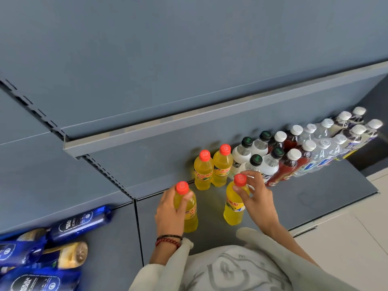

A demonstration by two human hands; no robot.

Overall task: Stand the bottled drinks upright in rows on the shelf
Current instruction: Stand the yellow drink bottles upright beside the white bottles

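Head, left hand (169, 211) gripping smooth, perhaps plastic bottle (192, 218)

Left hand (170, 208) curled round left bottle (191, 220), right hand (258, 198) round right bottle (232, 212).

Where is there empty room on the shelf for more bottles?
The biggest bare patch of shelf lies before the red bottles and clear bottles, out to the front edge. A smaller gap sits between the two held yellow bottles. The back right is crowded, cap beside cap.
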